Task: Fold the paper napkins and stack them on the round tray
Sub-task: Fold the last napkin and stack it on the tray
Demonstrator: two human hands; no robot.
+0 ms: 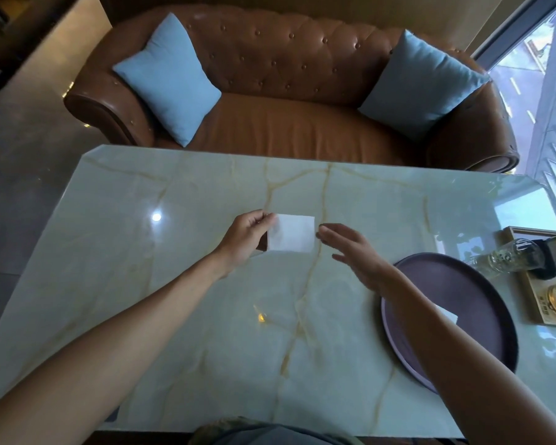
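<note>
Done: 1 folded napkin (448, 314) on round tray (482, 284)
Left hand (247, 237): pinching white napkin (291, 233) left of tray; unstacked
Right hand (353, 252): fingers apart, empty

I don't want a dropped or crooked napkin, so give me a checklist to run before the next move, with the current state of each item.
1. Left hand grips the napkin by its left edge: ok.
2. Right hand open and free, just right of the napkin: ok.
3. Napkin folded to final size: cannot tell.
4. Round tray has bare room: ok.
5. White piece on the tray, half hidden by the right forearm, a folded napkin: cannot tell.
6. Table between napkin and tray unobstructed: ok.
</note>
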